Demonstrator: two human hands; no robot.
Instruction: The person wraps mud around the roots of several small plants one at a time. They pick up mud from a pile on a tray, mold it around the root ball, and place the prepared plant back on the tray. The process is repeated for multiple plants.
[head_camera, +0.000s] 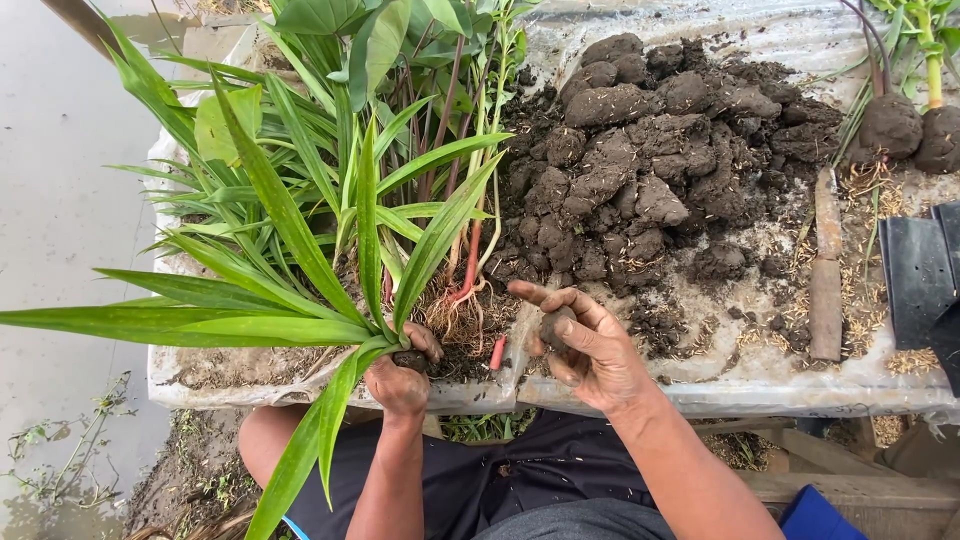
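At the counter's (760, 385) near edge, the left hand (398, 383) grips a seedling (300, 325) by its base, leaves clear, while the right hand (590, 350) cups a soil lump (556, 327) beside it.

You are at an outdoor potting station of a plant nursery or garden. The table (760, 385) is covered with plastic sheeting and carries a heap of dark clay soil (660, 170), scattered rice husks (905, 362), bare-root green plants (330, 200) and black nursery bags (915, 275). Wet ground (60, 200) lies beside it.
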